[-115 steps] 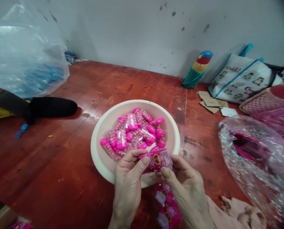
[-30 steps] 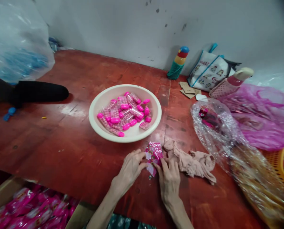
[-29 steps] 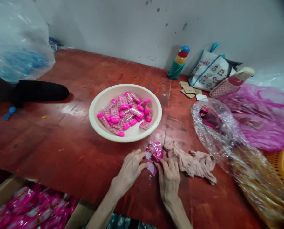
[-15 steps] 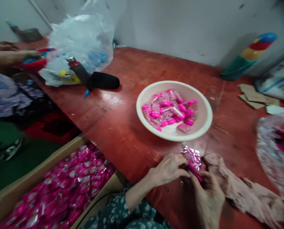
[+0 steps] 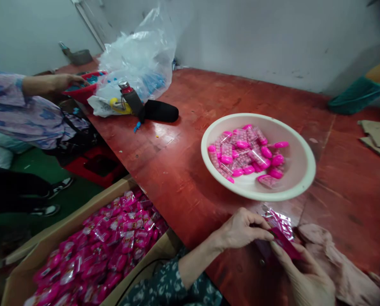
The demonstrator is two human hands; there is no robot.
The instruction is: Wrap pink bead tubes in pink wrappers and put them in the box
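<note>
Magenta in colour, a small packet [image 5: 287,245] is pinched between the thumb and fingers of the right hand [image 5: 307,274], and its end is nipped by the fingertips of the left hand [image 5: 241,229]. It is held over the red table [image 5: 183,161], in front of the white basin [image 5: 300,161], where pink-capped bead containers [image 5: 241,148] are heaped. Shiny wrapping [image 5: 277,219] is laid just beyond it. To the left, a cardboard box [image 5: 165,246] is filled with pink packets [image 5: 107,242].
</note>
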